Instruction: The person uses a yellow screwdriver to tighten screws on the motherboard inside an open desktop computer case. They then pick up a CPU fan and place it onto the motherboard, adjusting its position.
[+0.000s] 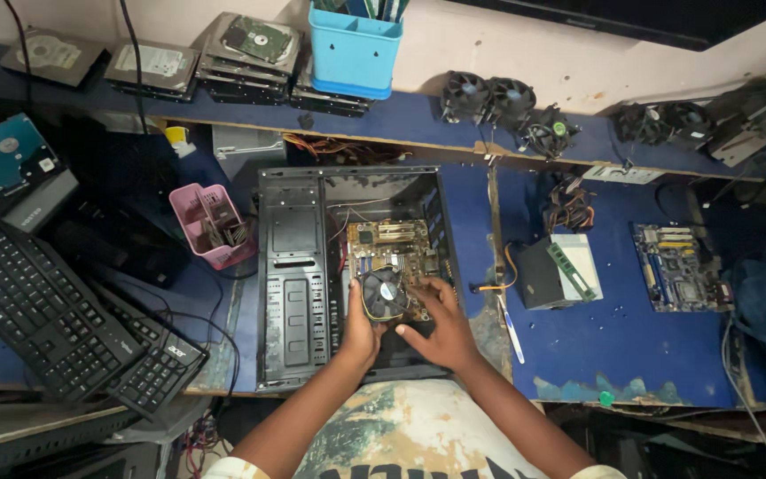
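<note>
CPU cooler fan: a round black cooler [386,294] with a pale hub sits on the motherboard [394,253] inside the open computer case [299,275], which lies flat on the blue bench [631,346] right in front of the person.
Left hand: the left hand [361,333] cups the cooler's lower left rim, fingers curled around it.
Right hand: the right hand [441,328] lies just right of the cooler, fingertips bent onto its right edge and the board; whether it grips anything small cannot be told.
Doing it well: my judgement is that the cooler wants even pressure from both sides, kept level, with the thin wires near the board kept out from under it.
Beside the case: one pink basket [210,223] of small parts to the left, two black keyboards [64,319] further left.
Right of the case: one power supply box [553,270], one loose green circuit board [677,266].
Back shelf: one blue tub [354,51], about five spare fans [498,102], and stacked hard drives [250,53], too overlapped to count exactly.
</note>
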